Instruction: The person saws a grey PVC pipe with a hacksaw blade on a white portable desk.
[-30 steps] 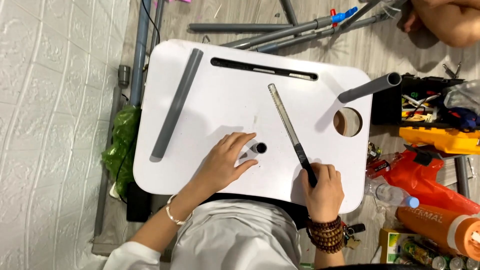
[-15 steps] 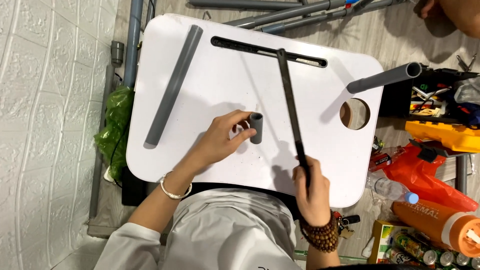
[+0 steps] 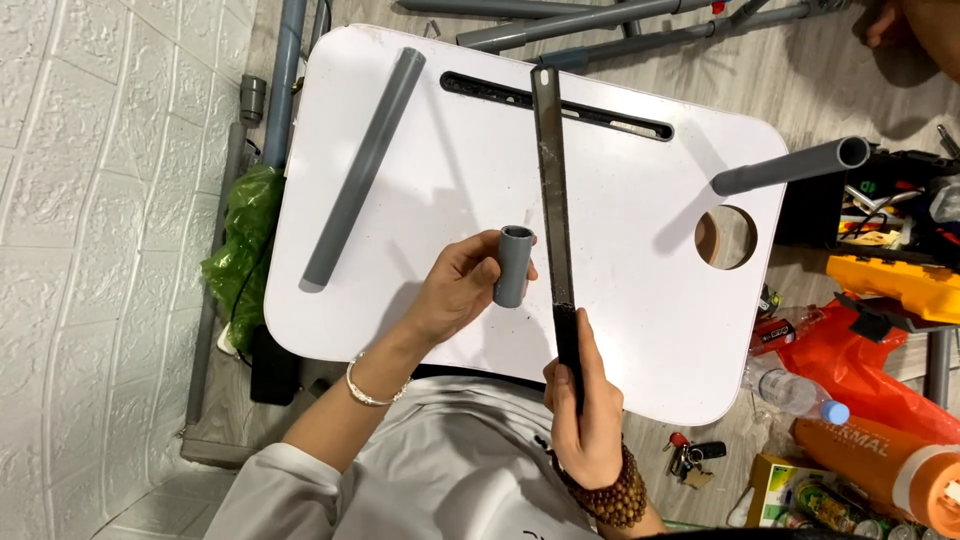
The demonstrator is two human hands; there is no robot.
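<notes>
Your left hand (image 3: 455, 290) is closed around a short grey pipe piece (image 3: 512, 266), thumb and fingers wrapped on its left side, holding it upright just above the white lap table (image 3: 640, 250). Your right hand (image 3: 585, 415) is clenched on the black handle of a long dark file (image 3: 553, 190), whose blade runs from your fist out over the table to the far slot (image 3: 610, 112). The pipe piece sits just left of the blade, close beside it; whether they touch cannot be told from here.

To dress the pipe's end well, I judge that you want the piece held lower on its body, so your fingertips stay clear of the blade's path. Keep the open rim turned towards the file and steady the piece against the tabletop rather than in the air. Lay the blade flat across the rim and stroke with light, even pressure, turning the piece a little between strokes.

The long grey pipe (image 3: 362, 170) at the far left lies well apart. The other grey pipe (image 3: 790, 166) reaching in from the right is also clear of your stroke.
</notes>
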